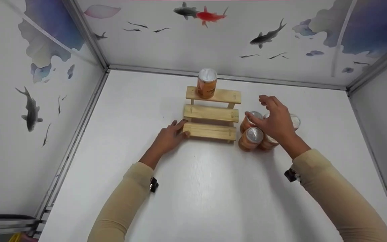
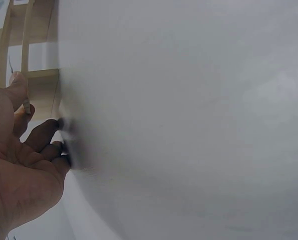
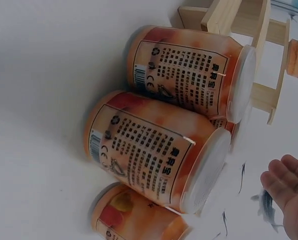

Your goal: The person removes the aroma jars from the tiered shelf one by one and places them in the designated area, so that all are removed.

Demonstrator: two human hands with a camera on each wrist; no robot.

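My left hand (image 1: 169, 137) pinches the left end of the lowest step of a three-step wooden rack (image 1: 210, 113). In the left wrist view, the thumb lies over the end of that step (image 2: 43, 90) with a finger underneath. One orange can (image 1: 207, 88) with a silver lid stands on the top step, left of its middle. Several more orange cans (image 1: 249, 143) stand grouped on the table just right of the rack. Above this group hovers my right hand (image 1: 276, 121), thumb and fingers spread apart, holding nothing. Printed labels show on the nearer cans (image 3: 153, 150) in the right wrist view.
The white table (image 1: 193, 195) is enclosed by pale panels (image 1: 220, 43) painted with fish. A metal rail (image 1: 153, 73) runs along the back edge, behind the rack. The right hand partly covers the rear cans in the head view.
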